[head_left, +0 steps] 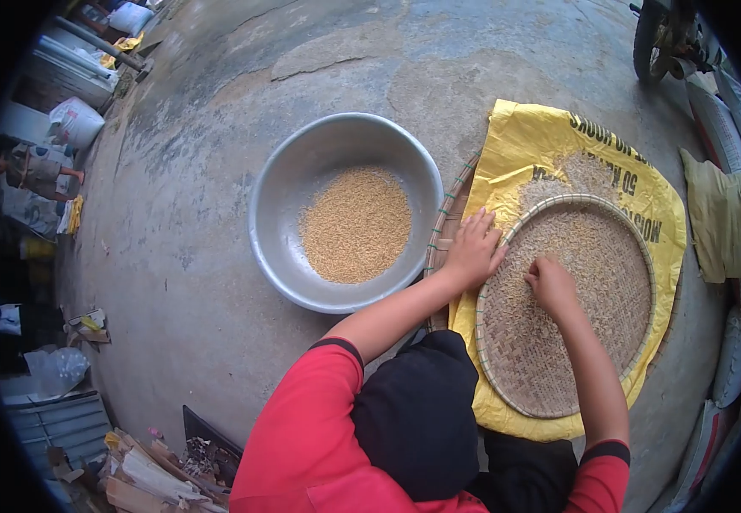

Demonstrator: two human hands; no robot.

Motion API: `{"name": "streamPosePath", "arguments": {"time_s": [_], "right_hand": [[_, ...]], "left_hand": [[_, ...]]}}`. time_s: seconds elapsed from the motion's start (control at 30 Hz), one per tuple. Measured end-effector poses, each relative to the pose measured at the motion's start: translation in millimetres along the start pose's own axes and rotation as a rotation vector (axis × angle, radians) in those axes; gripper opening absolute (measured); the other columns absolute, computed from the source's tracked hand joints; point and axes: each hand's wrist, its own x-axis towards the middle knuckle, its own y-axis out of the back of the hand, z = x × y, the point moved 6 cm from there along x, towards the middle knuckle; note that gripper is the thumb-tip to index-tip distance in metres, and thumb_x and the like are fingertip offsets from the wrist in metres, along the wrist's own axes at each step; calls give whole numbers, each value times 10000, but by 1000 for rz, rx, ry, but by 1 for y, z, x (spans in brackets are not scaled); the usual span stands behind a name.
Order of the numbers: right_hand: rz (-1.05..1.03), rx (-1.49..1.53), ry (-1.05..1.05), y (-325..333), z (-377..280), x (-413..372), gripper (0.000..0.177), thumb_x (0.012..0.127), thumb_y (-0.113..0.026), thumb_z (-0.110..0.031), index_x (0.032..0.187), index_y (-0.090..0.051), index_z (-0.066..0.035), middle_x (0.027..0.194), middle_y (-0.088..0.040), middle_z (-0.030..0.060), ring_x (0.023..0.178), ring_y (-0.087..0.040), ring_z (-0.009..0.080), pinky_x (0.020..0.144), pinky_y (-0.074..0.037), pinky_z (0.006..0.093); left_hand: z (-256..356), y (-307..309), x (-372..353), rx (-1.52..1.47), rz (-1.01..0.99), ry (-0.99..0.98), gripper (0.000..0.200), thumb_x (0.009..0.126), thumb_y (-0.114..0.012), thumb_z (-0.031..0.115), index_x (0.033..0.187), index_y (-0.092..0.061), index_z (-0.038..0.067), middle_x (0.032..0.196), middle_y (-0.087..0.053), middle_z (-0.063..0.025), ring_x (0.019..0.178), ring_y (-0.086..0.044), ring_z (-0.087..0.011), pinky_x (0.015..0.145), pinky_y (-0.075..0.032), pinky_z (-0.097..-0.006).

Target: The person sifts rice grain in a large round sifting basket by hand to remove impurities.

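Observation:
My left hand (473,250) lies with its fingers stretched out over the yellow sack (492,162), beside the left rim of a round woven tray (550,385). Grain with husks (588,248) is spread thinly over this tray. My right hand (552,286) is over the tray's left half, its fingertips pinched together down at the grain. What they hold is too small to make out. Under the yellow sack, a larger woven tray (449,224) with green binding partly shows. To the left stands a metal basin (272,222) containing golden grain (357,224).
Concrete floor (191,214) surrounds the basin. Filled sacks (734,350) line the right side, below a motorbike wheel (651,43). Cardboard scraps (144,474) lie at lower left. A white bucket (78,122) and another person (41,173) are at the left edge.

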Motion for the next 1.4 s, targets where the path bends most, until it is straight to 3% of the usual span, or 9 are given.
{"name": "streamPosePath", "arguments": {"time_s": [0.33,0.4,0.47,0.53,0.67,0.73,0.87,1.0,1.4], "right_hand": [[144,88,19,18,5,9,113,789,-620,-132,832,-594,-31,873,-593,128,781,-583,302,679,-456,389],[99,365,-7,23,-11,19,107,827,-588,-96,880,-594,-3,899,-616,117,733,-605,235,660,-471,331],[-168,920,-40,31,-61,24,156,857,-546,-50,985,-591,28,929,-627,103,725,-610,153,655,-477,268],[-298,1159,186,50,-121,14,256,880,-510,-42,1122,-543,34,975,-628,86,755,-593,123,676,-482,241],[-240,1091,206,51,-126,14,294,875,-515,-31,1160,-532,37,989,-625,99,777,-601,125,703,-489,246],[-34,866,220,41,-81,22,263,870,-522,-30,1121,-551,43,960,-626,95,782,-605,125,706,-491,247],[-7,826,-160,19,12,17,195,823,-602,-66,993,-600,29,889,-628,94,749,-600,152,719,-489,268],[68,557,-206,-1,62,5,204,779,-659,-99,951,-616,3,830,-617,71,745,-585,144,712,-484,279],[126,411,-225,-14,26,1,143,776,-648,-167,859,-623,-53,843,-617,110,778,-600,252,694,-475,356]], "left_hand": [[-3,0,0,-33,-3,11,329,846,-536,330,1027,-576,59,1291,-429,-183,1275,-318,-351,1046,-236,-472],[-2,0,0,-25,-28,7,355,850,-529,333,1063,-568,51,1295,-425,-180,1279,-309,-350,1049,-231,-469],[-2,3,0,-33,-51,8,391,844,-531,323,1100,-543,27,1306,-409,-189,1286,-293,-348,1051,-229,-470],[-2,-6,-3,-38,-80,-1,431,838,-533,313,1136,-517,3,1317,-394,-198,1292,-278,-345,1053,-227,-471],[-19,-26,-10,-268,38,59,484,821,-552,334,1177,-503,10,1323,-390,-195,1298,-273,-342,1059,-222,-456],[-4,-4,-1,9,-126,-6,463,828,-549,339,1164,-517,22,1311,-403,-194,1288,-292,-341,1057,-226,-451],[1,0,0,-9,-13,-39,423,840,-545,317,1153,-524,33,1266,-440,-183,1270,-316,-349,1041,-254,-445],[0,0,0,-22,10,-25,398,843,-543,309,1133,-526,37,1270,-436,-182,1270,-317,-349,1033,-261,-442],[2,2,2,23,-25,-21,341,857,-523,306,1078,-548,47,1291,-422,-175,1276,-303,-357,1027,-259,-446]]}}
